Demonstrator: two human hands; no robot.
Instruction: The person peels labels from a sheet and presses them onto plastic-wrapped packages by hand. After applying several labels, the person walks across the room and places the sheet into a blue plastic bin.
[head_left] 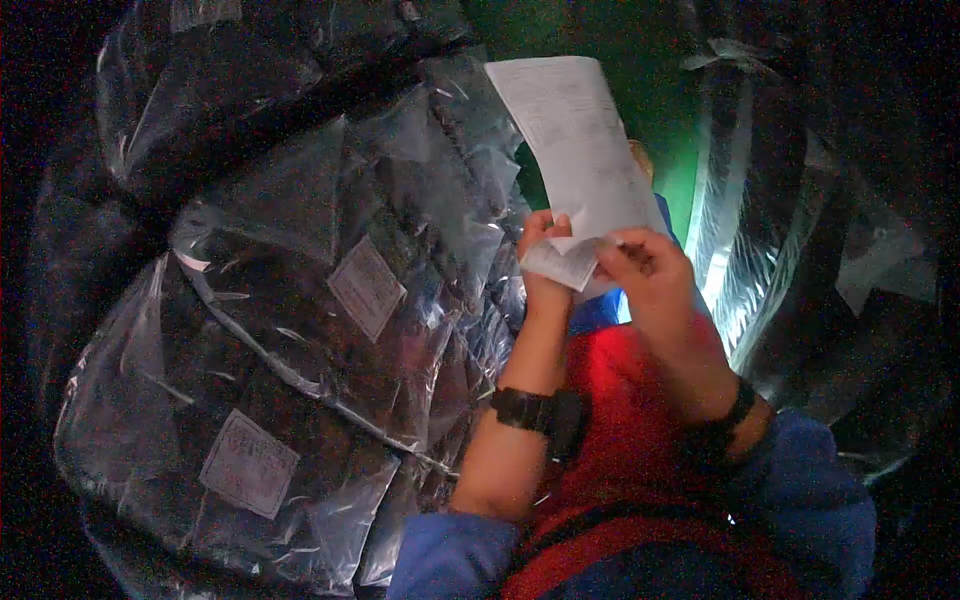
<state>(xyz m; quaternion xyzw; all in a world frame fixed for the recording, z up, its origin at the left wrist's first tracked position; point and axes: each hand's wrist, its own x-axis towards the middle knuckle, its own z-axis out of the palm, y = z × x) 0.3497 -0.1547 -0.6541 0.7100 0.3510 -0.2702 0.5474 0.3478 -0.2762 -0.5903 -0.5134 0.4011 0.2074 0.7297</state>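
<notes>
Left hand (541, 226): Closed on the near end of a long printed sheet (580, 130), fingers curled at its left edge, the palm mostly hidden.

Right hand (658, 278): Thumb and fingers pinch the same end at the right, beside a turned-up flap (565, 262).

Printed sheet: Held out in front of the body, its far end free over a green floor (655, 110). Faint print shows, too blurred to read; whether it is one layer or several cannot be told.

Risk: The paper could crease or tear at the flap, should the two hands pull unevenly. The unsupported far end could sag or swing against the wrapping if the left grip loosens, and dim light makes misreading the print likely.

Wrists: A black watch (525, 408) on the left, a black band (742, 405) on the right, below blue sleeves (455, 555) and beside a red garment (620, 400).

Wrapped bundles, left: Glossy clear plastic (270, 320) covers bulky dark goods, with an upper white label (367, 288) and a lower white label (250, 463), both set at a slant.

Wrapped load, right: More plastic film (760, 180) shines beside a bright glow (722, 295); the outer edges fall into darkness.
</notes>
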